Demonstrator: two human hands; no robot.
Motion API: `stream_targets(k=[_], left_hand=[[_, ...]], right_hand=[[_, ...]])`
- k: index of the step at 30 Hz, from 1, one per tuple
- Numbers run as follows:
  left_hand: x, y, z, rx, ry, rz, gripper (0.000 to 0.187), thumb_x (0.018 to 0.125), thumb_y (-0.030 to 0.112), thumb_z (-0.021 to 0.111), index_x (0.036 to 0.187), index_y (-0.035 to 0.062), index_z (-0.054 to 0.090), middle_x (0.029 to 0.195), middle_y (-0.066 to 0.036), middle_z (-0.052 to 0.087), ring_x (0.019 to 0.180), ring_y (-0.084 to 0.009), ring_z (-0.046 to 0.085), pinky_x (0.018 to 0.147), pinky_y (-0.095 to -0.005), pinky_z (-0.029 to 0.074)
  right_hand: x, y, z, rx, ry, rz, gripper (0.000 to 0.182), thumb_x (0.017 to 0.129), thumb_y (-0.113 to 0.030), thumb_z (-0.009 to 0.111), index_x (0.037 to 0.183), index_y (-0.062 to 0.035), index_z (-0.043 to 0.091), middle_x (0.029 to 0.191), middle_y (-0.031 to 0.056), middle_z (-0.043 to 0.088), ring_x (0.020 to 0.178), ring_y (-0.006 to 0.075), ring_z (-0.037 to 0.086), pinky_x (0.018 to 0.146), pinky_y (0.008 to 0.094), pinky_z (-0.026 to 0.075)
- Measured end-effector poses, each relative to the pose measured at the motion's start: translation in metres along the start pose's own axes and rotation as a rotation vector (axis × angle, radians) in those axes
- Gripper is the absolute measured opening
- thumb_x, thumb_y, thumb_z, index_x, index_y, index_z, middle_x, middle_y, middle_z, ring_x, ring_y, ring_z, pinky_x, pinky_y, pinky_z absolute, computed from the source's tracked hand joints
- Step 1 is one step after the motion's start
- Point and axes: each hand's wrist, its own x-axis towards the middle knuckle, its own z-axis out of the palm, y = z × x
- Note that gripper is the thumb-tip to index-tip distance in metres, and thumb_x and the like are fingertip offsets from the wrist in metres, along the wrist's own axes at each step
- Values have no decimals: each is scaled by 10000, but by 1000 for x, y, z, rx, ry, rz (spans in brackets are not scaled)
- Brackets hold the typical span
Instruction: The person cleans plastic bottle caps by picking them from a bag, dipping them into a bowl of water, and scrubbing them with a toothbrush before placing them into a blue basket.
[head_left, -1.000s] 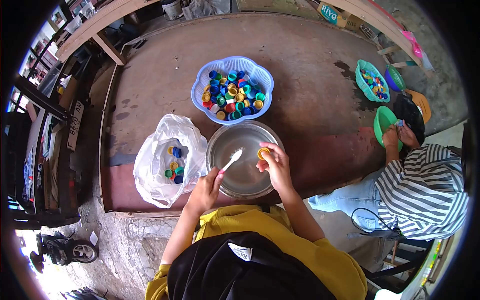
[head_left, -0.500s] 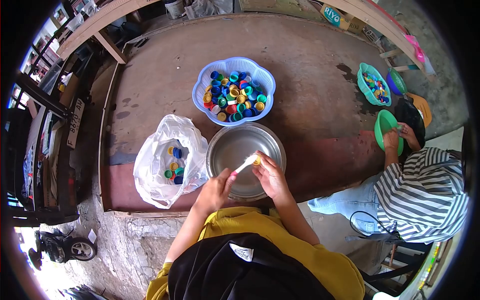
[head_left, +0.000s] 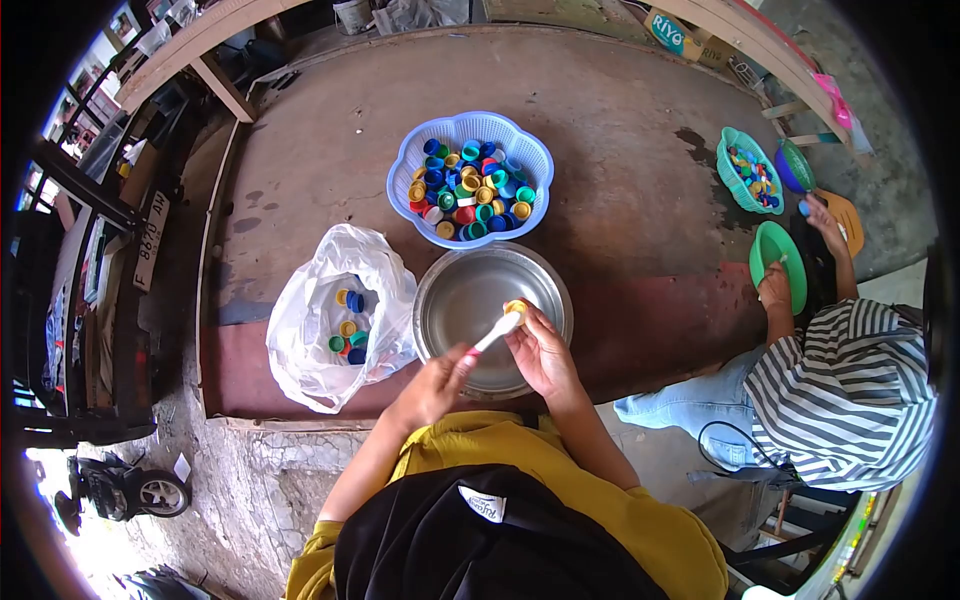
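Note:
My left hand is closed around the handle of a white and pink toothbrush. Between the fingers of my right hand is a yellow bottle cap. The brush head meets the cap, and both are above a round metal basin that appears to hold water. Behind the basin stands a light blue plastic basket full of bottle caps in several colours. To its left, a white plastic bag lies open with several caps inside.
At the right, a co-worker in a striped top has one hand at a green bowl and the other holding a small blue thing. Beyond are a turquoise basket of caps and a wooden table leg.
The toothbrush and yellow cap have shifted slightly against each other, the cap now tilted more. The co-worker's one hand has moved from the green bowl toward the turquoise basket.

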Motion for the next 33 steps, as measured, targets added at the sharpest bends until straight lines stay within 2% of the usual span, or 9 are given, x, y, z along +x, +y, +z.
stream_targets(k=[9,10,13,17,18,21,25,29,33], left_hand=[[4,4,5,-68,-2,-26,313,954,268,372,1006,-21,482,555,-70,373,543,-124,385,528,-293,360],[8,1,2,-55,43,54,303,953,275,375,1000,-6,480,560,-51,353,537,-108,348,509,-280,339],[2,10,2,-162,-5,-45,305,951,275,381,996,-10,479,572,-75,371,542,-116,360,516,-292,351],[5,4,-3,110,88,-14,332,949,285,378,1046,-19,471,598,-108,422,566,-168,433,565,-300,393],[7,4,-6,111,74,-42,337,947,285,379,1059,-17,477,606,-165,472,562,-258,496,571,-332,405],[-4,11,3,20,-60,2,348,944,284,385,1054,-26,495,649,-210,510,605,-304,539,592,-359,412],[3,2,-9,127,33,-32,355,949,290,375,1062,-26,490,626,-133,486,598,-198,496,599,-326,405],[-6,18,-1,66,-71,-21,387,951,297,364,1105,-35,487,611,-166,500,589,-227,526,597,-351,406],[-5,16,-8,57,23,-33,368,950,278,372,1100,-39,479,604,-183,487,571,-239,503,597,-350,402]], right_hand=[[-1,5,0,-48,-87,-69,260,903,-84,457,1155,-35,498,1129,94,540,1039,160,522,928,294,426],[0,8,-4,-90,-55,-89,264,899,-79,462,1159,-39,493,1134,90,536,1046,157,516,943,296,414],[1,6,-6,-37,51,-56,264,896,-81,471,1155,-39,492,1126,88,539,1040,157,519,926,292,426],[-1,3,-2,-80,-21,-40,233,881,-89,511,1110,-48,517,1054,56,558,975,133,538,871,268,452],[0,4,-2,-92,-20,-58,234,885,-90,504,1114,-46,515,1061,66,558,981,137,537,876,271,447],[1,4,-6,-135,-10,-104,238,897,-95,481,1127,-40,507,1080,96,558,1002,150,534,894,279,435],[-2,1,-1,-207,-64,-158,227,891,-69,482,1112,-39,519,1084,84,555,1027,151,521,895,283,429],[-3,4,0,-249,-77,-197,216,889,-55,479,1098,-39,532,1084,84,554,1038,155,520,900,291,428],[-5,6,-2,-218,-60,-174,216,887,-45,479,1095,-42,536,1087,88,553,1048,160,520,914,295,426]])
